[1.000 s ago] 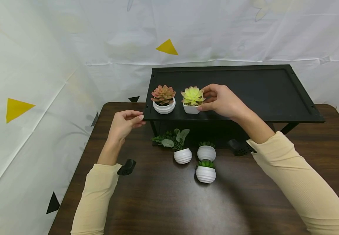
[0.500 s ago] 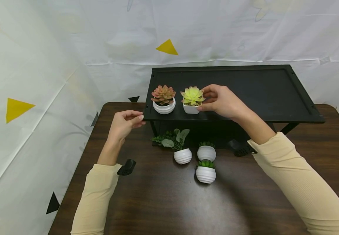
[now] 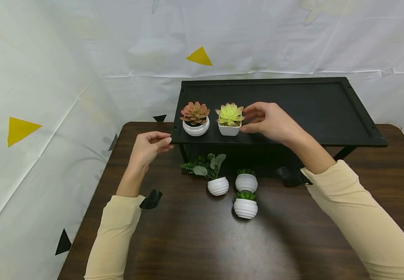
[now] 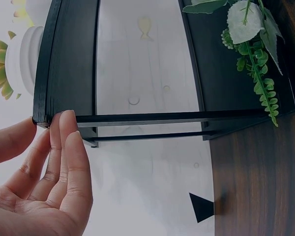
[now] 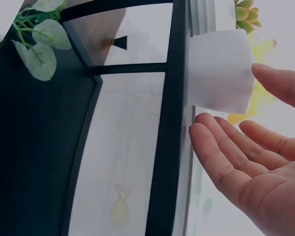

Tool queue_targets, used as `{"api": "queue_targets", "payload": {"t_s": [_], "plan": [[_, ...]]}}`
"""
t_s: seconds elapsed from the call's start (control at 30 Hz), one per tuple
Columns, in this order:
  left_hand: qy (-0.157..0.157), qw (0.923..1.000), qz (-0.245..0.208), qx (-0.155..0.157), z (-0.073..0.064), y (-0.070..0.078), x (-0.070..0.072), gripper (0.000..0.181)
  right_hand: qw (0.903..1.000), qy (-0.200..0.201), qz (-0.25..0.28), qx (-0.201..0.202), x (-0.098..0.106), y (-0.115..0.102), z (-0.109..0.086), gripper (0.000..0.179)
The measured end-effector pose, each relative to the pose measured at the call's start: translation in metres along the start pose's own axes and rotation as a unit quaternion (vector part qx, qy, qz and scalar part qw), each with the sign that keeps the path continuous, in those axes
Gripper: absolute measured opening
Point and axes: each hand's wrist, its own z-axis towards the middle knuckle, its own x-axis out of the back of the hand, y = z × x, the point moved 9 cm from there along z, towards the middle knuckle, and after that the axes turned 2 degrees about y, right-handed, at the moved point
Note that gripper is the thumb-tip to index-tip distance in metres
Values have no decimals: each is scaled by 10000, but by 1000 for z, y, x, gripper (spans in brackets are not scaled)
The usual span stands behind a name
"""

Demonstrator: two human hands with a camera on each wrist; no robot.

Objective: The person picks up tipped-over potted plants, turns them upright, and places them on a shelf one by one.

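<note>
My left hand (image 3: pixel 146 148) pinches the front left corner of a black shelf (image 3: pixel 303 112) between thumb and fingertips; the left wrist view shows the thumb on top and fingers beneath. On the shelf top, a yellow-green succulent in a square white pot (image 3: pixel 229 130) stands upright. Beside it, my right hand (image 3: pixel 275 122) has its fingers spread and loosely bent, holding nothing. In the right wrist view the thumb is close to the rim of the white pot (image 5: pixel 219 71); whether it touches cannot be told. Left of that pot sits a reddish succulent in a round white pot (image 3: pixel 195 128).
On the brown table (image 3: pixel 188 241), before the shelf, a leafy plant in a white pot (image 3: pixel 218 186) stands left of two small succulents in ribbed white pots, one nearer (image 3: pixel 245 209) and one behind (image 3: pixel 246 182). A white sheet (image 3: pixel 135 46) hangs behind the shelf.
My right hand has loosened from the square pot and drawn slightly to the right. The pot and my left hand stay where they were.
</note>
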Motion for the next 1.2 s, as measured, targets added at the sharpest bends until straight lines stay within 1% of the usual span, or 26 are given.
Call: {"api": "queue_targets", "payload": {"t_s": [0.27,0.47,0.6,0.73,1.03,1.2], "plan": [[10,10000,-25,-14,-1,1,0,27,9998,103,-170,-60,5,0,-11,46],[15,10000,-52,-13,-1,1,0,27,9998,77,-147,-137,7,1,-20,45],[22,10000,-44,-26,0,1,0,26,9997,147,-125,-134,10,4,-25,43],[11,10000,-50,-26,0,1,0,26,9997,122,-178,-84,12,6,-30,44],[-13,10000,-38,-19,0,0,0,27,9991,171,-354,-128,17,14,-42,45],[3,10000,-55,-20,0,1,0,26,9993,141,-298,-159,16,21,-48,44]]}}
